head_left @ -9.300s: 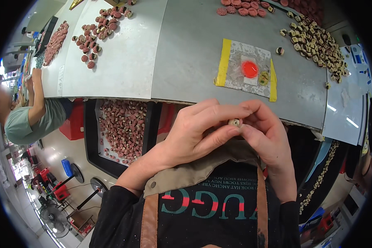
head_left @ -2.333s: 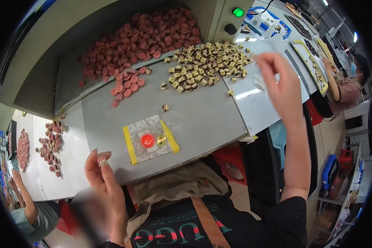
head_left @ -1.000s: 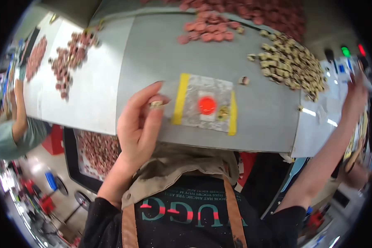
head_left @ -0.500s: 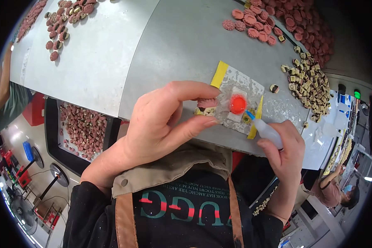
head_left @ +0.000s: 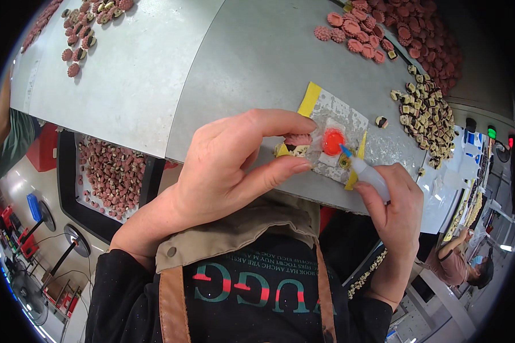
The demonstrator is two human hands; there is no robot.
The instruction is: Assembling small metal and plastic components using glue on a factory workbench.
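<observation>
Through the head camera I look down on the table [head_left: 251,63] from close above its near edge, facing across it.

The left-hand grip [head_left: 226,163] holds a pink-topped, cream-and-dark piece [head_left: 298,142] between thumb and forefinger. The right-hand grip [head_left: 399,208] encloses a whitish squeeze bottle [head_left: 373,182]; its blue tip [head_left: 346,151] points toward the red disc [head_left: 333,140] on the yellow-taped sheet [head_left: 343,111]; tip-to-disc contact cannot be confirmed. Cream-and-dark blocks [head_left: 428,111] lie heaped to the right on the table [head_left: 257,63].
</observation>
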